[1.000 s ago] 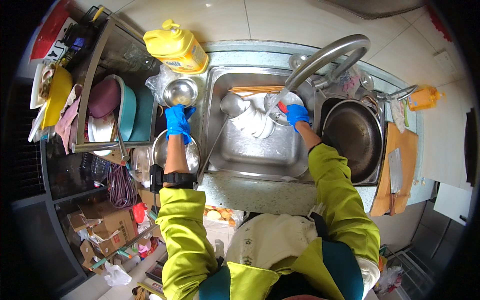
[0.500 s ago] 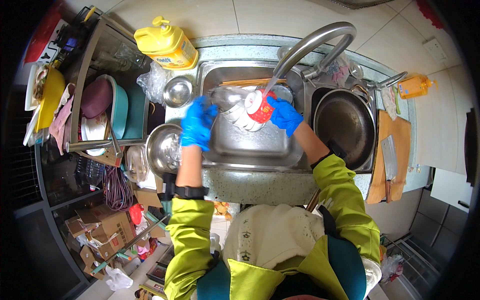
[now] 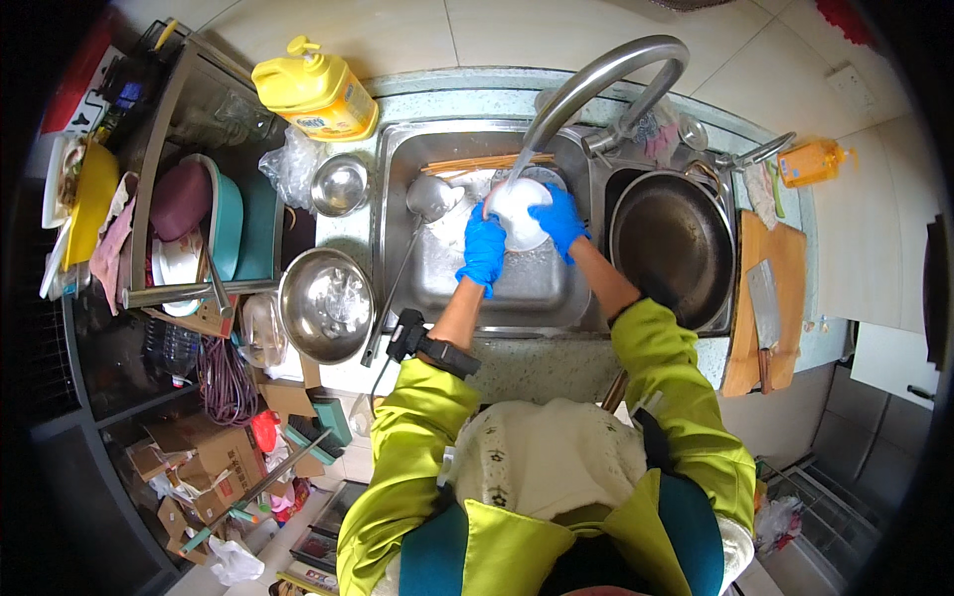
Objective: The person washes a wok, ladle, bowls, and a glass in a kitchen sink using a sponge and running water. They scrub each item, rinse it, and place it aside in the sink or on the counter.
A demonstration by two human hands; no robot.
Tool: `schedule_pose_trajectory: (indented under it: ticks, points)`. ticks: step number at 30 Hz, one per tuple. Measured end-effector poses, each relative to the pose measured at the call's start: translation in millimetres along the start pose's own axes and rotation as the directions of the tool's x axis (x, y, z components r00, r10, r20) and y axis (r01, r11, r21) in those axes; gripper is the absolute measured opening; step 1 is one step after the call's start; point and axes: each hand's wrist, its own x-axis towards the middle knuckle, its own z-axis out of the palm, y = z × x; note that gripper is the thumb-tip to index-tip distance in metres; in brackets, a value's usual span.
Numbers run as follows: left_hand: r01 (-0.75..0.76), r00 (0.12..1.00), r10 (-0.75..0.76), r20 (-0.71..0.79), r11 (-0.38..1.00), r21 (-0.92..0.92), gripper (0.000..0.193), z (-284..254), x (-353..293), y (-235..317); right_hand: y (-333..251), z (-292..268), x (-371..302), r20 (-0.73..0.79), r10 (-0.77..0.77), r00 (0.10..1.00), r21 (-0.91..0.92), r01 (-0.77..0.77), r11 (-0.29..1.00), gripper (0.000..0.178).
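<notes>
My gloved left hand [image 3: 484,248] and right hand [image 3: 558,221] clasped the white bowl [image 3: 518,213] by its rim (wet, probably slippery, breakable) under the faucet [image 3: 606,84].

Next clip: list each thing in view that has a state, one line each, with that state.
white bowl: held by both hands under the faucet
left hand: blue-gloved, gripping the bowl
right hand: blue-gloved, gripping the bowl
ladle: lying in the sink
large steel bowl: upright on the counter
cleaver: flat on the cutting board

blue gloves on hands [image 3: 484,250] | lime-yellow sleeves | black wrist device [image 3: 425,343]
</notes>
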Motion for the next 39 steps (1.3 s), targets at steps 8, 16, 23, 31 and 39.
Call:
schedule_pose_trajectory:
  ticks: [8,16,23,31,39]
  points:
    - [-0.322,0.943,0.315,0.110,0.767,0.555,0.030,-27.7,33.0,-3.4,-2.5,11.3,23.4,0.398,-0.325,0.858,-0.662,0.513,0.547,0.014]
    - [0.298,0.902,-0.431,0.003,0.619,-0.727,0.034,26.2,10.0,-35.0,55.8,57.2,-1.6,0.231,0.331,0.915,0.684,-0.395,0.613,0.032]
    - [-0.224,0.975,0.197,0.108,0.857,0.465,0.044,-20.2,28.1,37.6,33.7,38.4,23.4,-0.215,0.095,0.972,0.324,-0.021,0.946,0.040]
    - [-0.240,0.955,0.270,-0.122,0.947,0.214,0.029,-5.2,25.0,71.0,5.0,53.0,9.9,0.355,0.150,0.923,0.847,-0.386,0.366,0.029]
    - [-0.659,0.747,0.622,0.233,0.649,0.381,0.061,-34.0,20.8,29.3,13.2,31.9,2.2,-0.147,-0.332,0.932,0.303,0.362,0.882,0.035]
